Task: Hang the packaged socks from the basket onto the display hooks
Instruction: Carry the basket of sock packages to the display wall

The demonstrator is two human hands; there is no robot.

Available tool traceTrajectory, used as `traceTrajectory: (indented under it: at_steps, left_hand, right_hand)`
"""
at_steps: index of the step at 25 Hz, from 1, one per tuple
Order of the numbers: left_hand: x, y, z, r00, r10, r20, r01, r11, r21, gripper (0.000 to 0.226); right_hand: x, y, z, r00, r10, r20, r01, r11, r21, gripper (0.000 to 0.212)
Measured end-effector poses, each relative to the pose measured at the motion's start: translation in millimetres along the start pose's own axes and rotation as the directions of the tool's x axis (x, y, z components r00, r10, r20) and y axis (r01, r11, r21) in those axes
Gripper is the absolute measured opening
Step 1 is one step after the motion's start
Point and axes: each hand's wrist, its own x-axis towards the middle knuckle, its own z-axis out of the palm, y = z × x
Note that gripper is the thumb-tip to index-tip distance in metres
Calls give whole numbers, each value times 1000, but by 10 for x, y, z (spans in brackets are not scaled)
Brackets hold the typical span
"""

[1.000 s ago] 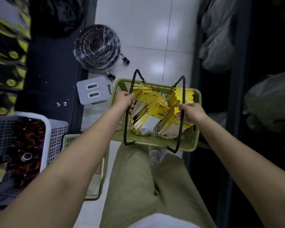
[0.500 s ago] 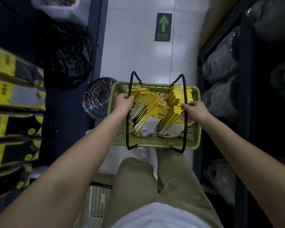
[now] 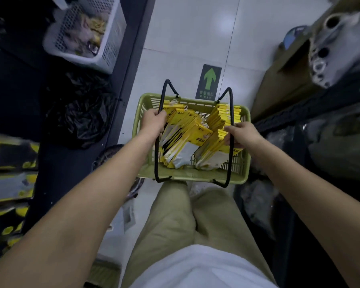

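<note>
I carry a green plastic basket [image 3: 187, 177] in front of me, above my legs and the floor. It is filled with several yellow sock packs [image 3: 192, 135] standing in two bundles. My left hand [image 3: 154, 122] grips the left black wire handle [image 3: 162, 104]. My right hand [image 3: 240, 134] grips the right black wire handle [image 3: 231, 104]. Along the left edge, hung yellow sock packs [image 3: 7, 186] fill a display; its hooks are not visible.
A narrow tiled aisle runs ahead, with a green arrow sticker [image 3: 209, 81] on the floor. At the left stand a white perforated bin [image 3: 110, 48] and a black plastic bag [image 3: 79, 117]. A cardboard box [image 3: 283, 80] and dark shelving with bagged goods [image 3: 339, 138] line the right.
I have moved forward down the aisle with the basket in both hands. The arrow sticker came closer, the cable coil slid back under my left arm, and the white bin came into view.
</note>
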Motion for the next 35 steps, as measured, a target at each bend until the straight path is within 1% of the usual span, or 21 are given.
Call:
traceTrajectory:
  at_steps: [4, 6, 10, 16, 23, 26, 30, 35]
  left_hand:
    - [754, 792, 180, 1000, 3, -19, -3, 1000, -28, 27]
    - [1188, 1182, 292, 1000, 4, -19, -5, 999, -49, 27]
    - [2048, 2171, 462, 999, 7, 42, -5, 999, -49, 24]
    - [3097, 3569, 709, 995, 23, 99, -25, 1000, 16, 17]
    - [4469, 5038, 1278, 996, 52, 68, -53, 998, 18, 19]
    - [4945, 5746, 1474, 999, 26, 33, -25, 1000, -8, 22]
    - [5660, 6591, 1675, 999, 18, 27, -16, 998, -62, 22]
    - [6840, 7569, 1866, 997, 18, 71, -12, 997, -81, 20]
  right_hand:
    - [744, -838, -419, 999, -26, 32, 26, 1000, -9, 23]
    - [1126, -1242, -594, 999, -42, 25, 43, 999, -13, 19]
    - [1766, -2218, -975, 1000, -25, 14, 25, 1000, 5, 20]
    - [2651, -3477, -1656, 999, -36, -10, 36, 999, 2, 18]
    - [4056, -4852, -2462, 999, -48, 26, 48, 998, -32, 19]
    - [4565, -5576, -2861, 998, -54, 16, 55, 996, -64, 18]
    - [5309, -6506, -3274, 995, -97, 28, 100, 989, -107, 12]
    - [6500, -7603, -3568, 991, -127, 40, 132, 983, -131, 17]
